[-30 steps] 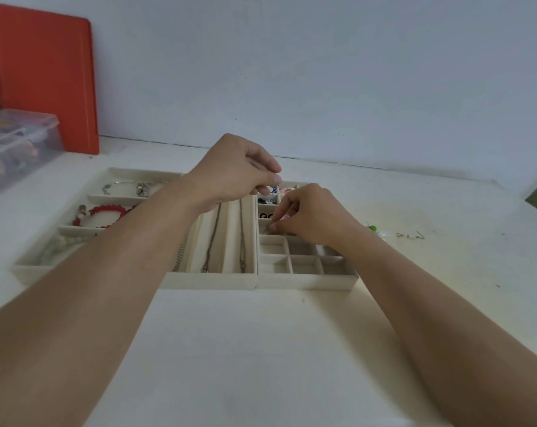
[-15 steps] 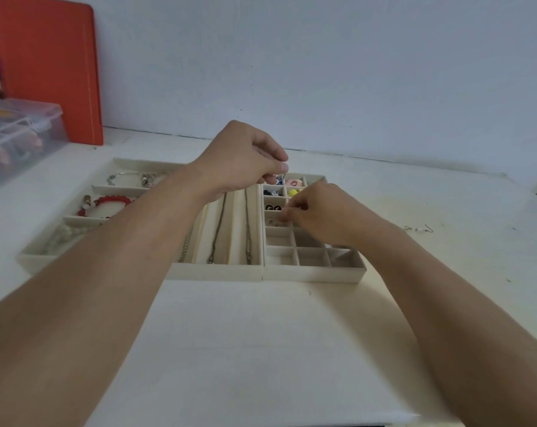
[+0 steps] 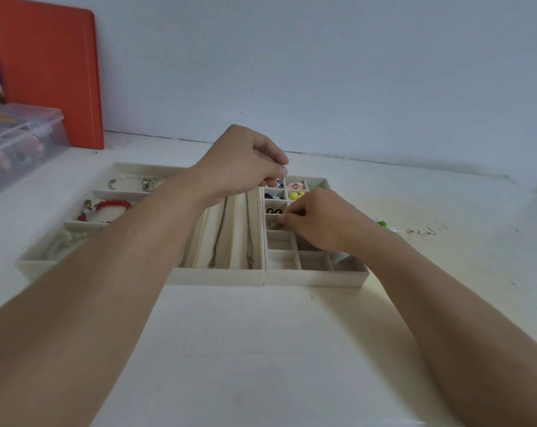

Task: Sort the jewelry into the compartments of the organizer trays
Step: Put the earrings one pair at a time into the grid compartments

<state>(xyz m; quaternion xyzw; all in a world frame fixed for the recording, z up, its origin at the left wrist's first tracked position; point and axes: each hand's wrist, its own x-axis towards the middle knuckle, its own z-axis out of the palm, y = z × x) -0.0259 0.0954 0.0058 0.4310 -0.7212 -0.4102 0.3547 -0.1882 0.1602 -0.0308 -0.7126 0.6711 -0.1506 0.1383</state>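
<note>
- Pinching something tiny, unidentifiable, the right hand [image 3: 319,221] pressed its grip into a small grid tray [image 3: 316,274] compartment.
- Left hand [image 3: 245,163] hovered above, fingers curled, contents unclear.
- Most jewelry sat sorted; earrings [image 3: 415,231] waited right of the grip, on the surface [image 3: 261,349].

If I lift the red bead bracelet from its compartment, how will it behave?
The red bead bracelet would probably sag instead of keeping a stiff ring, since it looks like separate round beads on a string. It seems light. Loose beads could roll if the string broke, but the organizer tray walls would likely contain them.
</note>
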